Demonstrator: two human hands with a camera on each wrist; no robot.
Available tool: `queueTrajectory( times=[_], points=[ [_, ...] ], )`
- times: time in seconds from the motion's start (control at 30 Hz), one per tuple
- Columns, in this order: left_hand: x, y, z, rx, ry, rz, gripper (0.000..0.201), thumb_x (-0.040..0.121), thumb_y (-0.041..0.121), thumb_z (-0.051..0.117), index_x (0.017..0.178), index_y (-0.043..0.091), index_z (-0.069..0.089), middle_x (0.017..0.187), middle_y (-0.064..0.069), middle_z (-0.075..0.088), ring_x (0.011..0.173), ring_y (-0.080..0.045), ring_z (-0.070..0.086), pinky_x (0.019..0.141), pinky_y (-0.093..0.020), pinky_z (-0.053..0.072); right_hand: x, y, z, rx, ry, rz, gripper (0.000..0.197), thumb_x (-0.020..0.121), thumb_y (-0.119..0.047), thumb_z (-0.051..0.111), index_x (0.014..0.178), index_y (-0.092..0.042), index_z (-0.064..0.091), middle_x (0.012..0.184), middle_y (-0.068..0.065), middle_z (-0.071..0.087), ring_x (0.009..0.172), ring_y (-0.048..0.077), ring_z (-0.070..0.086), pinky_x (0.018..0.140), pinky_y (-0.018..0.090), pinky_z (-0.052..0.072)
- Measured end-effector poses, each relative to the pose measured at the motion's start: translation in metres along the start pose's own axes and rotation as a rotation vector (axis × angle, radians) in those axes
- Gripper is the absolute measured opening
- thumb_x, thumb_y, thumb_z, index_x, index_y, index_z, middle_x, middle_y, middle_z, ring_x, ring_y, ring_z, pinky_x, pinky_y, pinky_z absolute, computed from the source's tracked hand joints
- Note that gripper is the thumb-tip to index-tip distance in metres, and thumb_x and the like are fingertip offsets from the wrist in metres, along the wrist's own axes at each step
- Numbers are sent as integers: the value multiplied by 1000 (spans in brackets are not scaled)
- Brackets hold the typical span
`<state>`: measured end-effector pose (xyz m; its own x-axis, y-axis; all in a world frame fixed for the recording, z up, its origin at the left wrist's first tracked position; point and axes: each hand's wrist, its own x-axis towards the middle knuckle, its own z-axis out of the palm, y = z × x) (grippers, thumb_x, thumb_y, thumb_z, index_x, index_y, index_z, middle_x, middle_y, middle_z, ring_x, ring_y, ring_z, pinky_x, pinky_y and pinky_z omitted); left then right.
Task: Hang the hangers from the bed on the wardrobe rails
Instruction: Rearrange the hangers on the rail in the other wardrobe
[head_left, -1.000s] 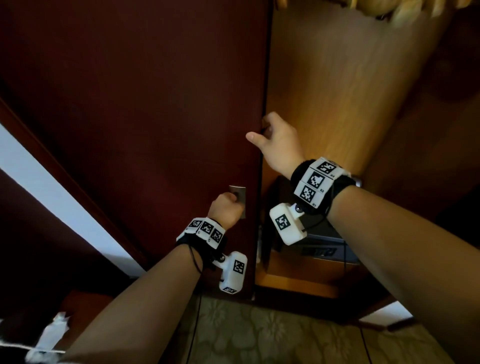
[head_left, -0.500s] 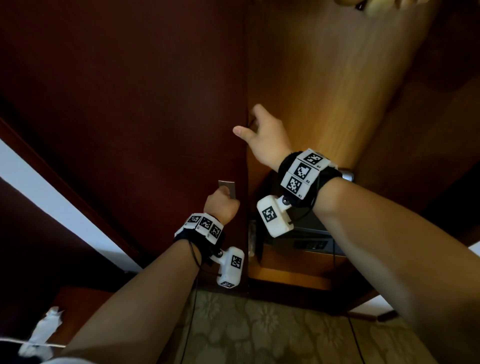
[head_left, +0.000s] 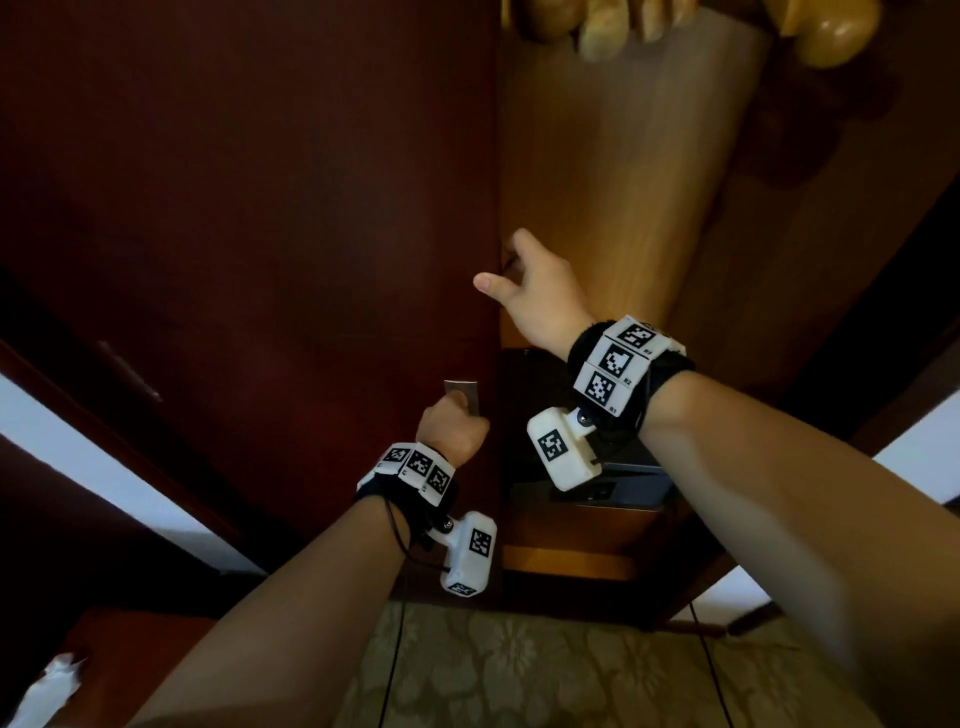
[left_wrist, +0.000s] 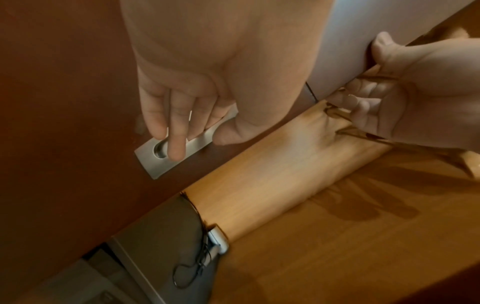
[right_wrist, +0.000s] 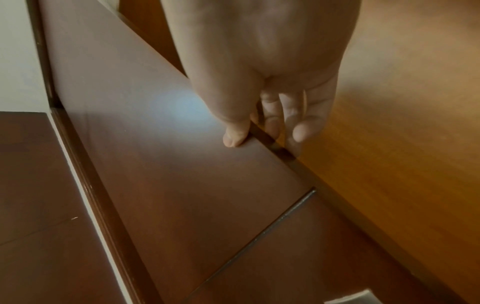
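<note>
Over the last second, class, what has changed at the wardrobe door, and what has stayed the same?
The door edge and both hands sit slightly further left in the head view, but the camera moved too, so real sliding is uncertain. Unchanged: the left hand has its fingers hooked in the metal handle, and the right hand keeps its grip on the door's edge.

- Beneath me I see patterned floral carpet.
- A dark safe-like box sits low in the lit wooden compartment ahead of me.
- Crumpled white paper lies at my lower left, on something reddish-brown.
- A white wall strip runs diagonally.
</note>
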<state>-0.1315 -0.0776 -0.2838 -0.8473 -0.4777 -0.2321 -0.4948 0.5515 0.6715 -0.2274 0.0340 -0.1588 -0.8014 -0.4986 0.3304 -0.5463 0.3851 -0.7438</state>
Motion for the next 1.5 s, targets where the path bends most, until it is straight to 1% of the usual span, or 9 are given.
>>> queueTrajectory(
  times=[0.17,0.4,0.67,0.8,0.97,1.1,1.17,1.3,1.5],
  points=[
    [-6,29,32,-28,-60,28,16,84,22,61,99,15,64,98,-9,69,90,-27,66,75,-30,51,-17,22,-44,-12,5,41,26,93,-40,64,105,-22,50,105,-2,65,96,20,63,82,48,55],
    [-16,69,79,-23,-120,80,7,86,26,61,92,21,61,94,-9,71,88,-26,68,77,-32,54,-45,46,-100,-22,49,88,29,97,-32,63,116,-14,50,104,-6,58,94,14,57,68,26,41],
    [-26,115,123,6,-205,99,16,82,21,61,96,15,61,100,-11,70,92,-28,67,76,-31,51,-65,60,-155,-303,69,239,31,97,-43,59,110,-17,48,93,4,64,85,27,63,75,48,56],
    [-28,130,137,17,-219,90,25,80,21,60,101,11,66,99,-11,70,92,-28,66,76,-32,52,-78,64,-178,-427,80,278,25,99,-38,55,108,-15,55,104,8,65,93,30,64,81,45,55],
    [-30,137,139,19,-214,39,24,77,20,57,97,11,67,93,-10,71,87,-28,68,72,-30,54,-86,73,-192,-284,28,248,13,96,-32,59,85,-27,52,86,2,67,76,24,68,74,46,59],
    [-33,139,138,-5,-220,16,6,82,16,55,85,15,60,82,-8,71,79,-24,71,69,-32,57,-82,73,-187,-162,4,277,48,95,-41,61,135,-20,46,112,5,65,90,27,67,80,49,59],
    [-34,140,138,-12,-223,18,7,81,17,55,85,15,61,82,-9,71,78,-25,71,68,-31,57,-80,72,-183,-118,-18,284,54,96,-40,60,142,-21,40,124,5,61,99,28,67,83,48,59],
    [-34,139,140,-28,-218,16,13,80,18,55,89,12,62,84,-11,71,79,-27,71,70,-33,58,-73,75,-172,-91,-41,261,19,101,-32,55,113,-21,46,105,3,61,94,27,68,77,47,59],
    [-31,139,145,-62,-235,13,33,67,26,54,95,11,66,92,-15,72,84,-32,71,76,-37,60,-71,86,-169,-94,36,269,16,102,-26,53,107,-13,46,88,12,65,70,22,68,58,40,60]
  ],
)
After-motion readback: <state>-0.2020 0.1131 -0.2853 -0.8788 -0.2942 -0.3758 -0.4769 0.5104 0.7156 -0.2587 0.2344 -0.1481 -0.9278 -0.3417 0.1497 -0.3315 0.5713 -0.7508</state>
